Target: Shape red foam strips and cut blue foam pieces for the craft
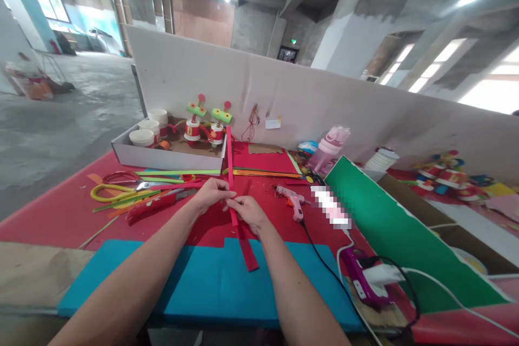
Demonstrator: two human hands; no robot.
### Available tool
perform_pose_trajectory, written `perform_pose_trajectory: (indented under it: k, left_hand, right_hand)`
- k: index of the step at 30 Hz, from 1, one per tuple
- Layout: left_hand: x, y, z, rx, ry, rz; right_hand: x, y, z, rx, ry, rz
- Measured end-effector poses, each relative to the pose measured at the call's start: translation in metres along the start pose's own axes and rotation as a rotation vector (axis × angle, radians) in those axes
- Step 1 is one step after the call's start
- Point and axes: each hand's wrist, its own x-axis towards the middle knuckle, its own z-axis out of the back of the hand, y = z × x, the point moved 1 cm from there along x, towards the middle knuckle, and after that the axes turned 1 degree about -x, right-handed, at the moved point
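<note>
My left hand and my right hand meet over the middle of the table, fingers pinched together. Between them is a red paper strip, its long end standing up away from me. Another red length slants down toward me below my right hand, over the blue sheet; whether it belongs to the same strip I cannot tell. A pink hot glue gun lies to the right of my right hand. Left of my left hand are scissors with red and yellow handles among green and orange paper strips.
A white box at the back left holds paper cups and two paper-cup figures. A pink bottle stands at the back. On the right are a green board, a purple power strip and trailing cables.
</note>
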Motion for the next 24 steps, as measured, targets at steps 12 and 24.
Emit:
perform_pose_trajectory:
  k: [12, 24]
  left_hand:
    - [0.005, -0.003, 0.017, -0.039, -0.212, -0.044]
    - [0.008, -0.002, 0.038, -0.211, -0.477, -0.072]
  right_hand:
    - [-0.005, 0.008, 0.001, 0.085, 0.209, -0.133]
    - [-0.011, 0.016, 0.025, 0.027, 0.423, -0.076]
